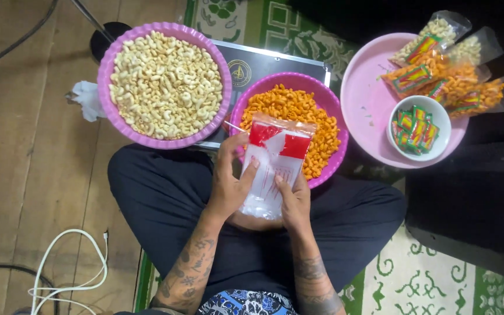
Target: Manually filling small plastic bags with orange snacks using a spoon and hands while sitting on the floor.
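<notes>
Two hands hold a clear plastic bag with a red top over the lap.

Both hands are closed on the plastic bag (272, 166): the left hand (228, 181) grips its left edge with the thumb on the front, and the right hand (294, 201) clamps its lower right side. The bag hangs upright above the near rim of a purple bowl of orange snacks (328, 169). Just to the left stands a larger purple bowl of pale snacks (107, 64), and the two bowls touch. To the right a pink tray (363, 99) carries several filled snack bags (450, 76) and a small white bowl of green and red sachets (441, 119). White cable (53, 262) lies on the wooden floor at lower left.
</notes>
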